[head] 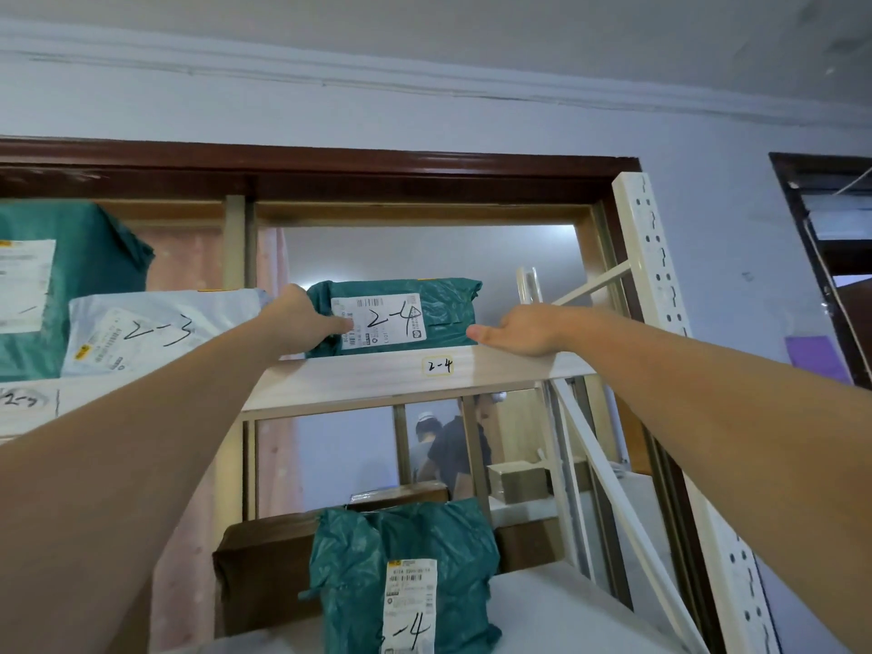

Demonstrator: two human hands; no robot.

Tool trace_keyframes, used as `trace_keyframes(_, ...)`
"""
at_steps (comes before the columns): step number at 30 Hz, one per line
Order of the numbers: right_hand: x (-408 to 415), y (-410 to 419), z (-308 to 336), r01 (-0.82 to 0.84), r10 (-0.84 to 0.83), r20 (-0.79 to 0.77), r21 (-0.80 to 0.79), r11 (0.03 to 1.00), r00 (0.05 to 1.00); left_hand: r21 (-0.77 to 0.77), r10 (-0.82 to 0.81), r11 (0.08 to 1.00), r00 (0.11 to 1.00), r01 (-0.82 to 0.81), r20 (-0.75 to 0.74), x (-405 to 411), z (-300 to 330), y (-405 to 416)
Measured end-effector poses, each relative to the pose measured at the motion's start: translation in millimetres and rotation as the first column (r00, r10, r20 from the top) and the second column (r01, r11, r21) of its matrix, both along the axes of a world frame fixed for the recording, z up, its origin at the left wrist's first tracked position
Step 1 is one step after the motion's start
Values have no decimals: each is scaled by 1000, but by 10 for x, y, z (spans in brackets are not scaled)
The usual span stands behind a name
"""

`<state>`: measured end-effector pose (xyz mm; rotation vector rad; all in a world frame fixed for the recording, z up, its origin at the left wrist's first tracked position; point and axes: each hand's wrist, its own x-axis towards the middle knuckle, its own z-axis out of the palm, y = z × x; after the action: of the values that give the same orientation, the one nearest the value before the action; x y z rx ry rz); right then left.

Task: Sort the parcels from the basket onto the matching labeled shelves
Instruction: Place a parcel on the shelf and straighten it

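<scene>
A green parcel (pixel 443 313) with "2-4" written on its white label lies on the top shelf (pixel 358 377), right above the shelf tag "2-4" (pixel 439 366). My left hand (pixel 306 323) grips the parcel's left end, thumb on the label. My right hand (pixel 519 330) is held flat and relaxed at the parcel's right end, thumb tip touching it, holding nothing. A second green parcel (pixel 406 578), also marked with a 4, stands on the shelf below.
To the left on the top shelf lie a white parcel (pixel 155 332) marked "2-3" and a large green parcel (pixel 71 276). A white perforated rack post (pixel 656 257) with diagonal braces stands at right. Behind the rack, through a window, a person (pixel 453 450) bends over boxes.
</scene>
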<state>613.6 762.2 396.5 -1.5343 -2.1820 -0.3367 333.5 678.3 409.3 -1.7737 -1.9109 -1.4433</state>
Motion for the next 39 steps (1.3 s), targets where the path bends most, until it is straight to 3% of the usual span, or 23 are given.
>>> trace_keyframes(4, -30, -130, -38, -34, 34, 58, -8, 999, 998, -75, 81, 992, 979, -97, -188, -18, -111, -246)
trace_keyframes(13, 67, -471, -154, -104, 102, 96, 17, 994, 990, -171, 119, 967, 929, -189, -349, 104, -394, -772)
trace_keyframes(18, 183, -715, -396, -155, 156, 106, -15, 988, 982, -217, 101, 956, 918, -196, -383, 102, -626, -1007)
trace_keyframes(28, 204, -1557, -1012, -186, 194, 87, -92, 978, 977, -274, -38, 960, 935, -64, -352, 95, -1242, -1643)
trace_keyframes(32, 104, -1772, -1430, -136, 161, 124, -187, 973, 979, -390, -64, 916, 928, -91, -367, -7, -1650, -1854)
trace_keyframes(39, 37, -2124, -2203, -168, 192, 44, -326, 930, 980, -517, -117, 852, 934, -79, -336, -102, -2271, -2267)
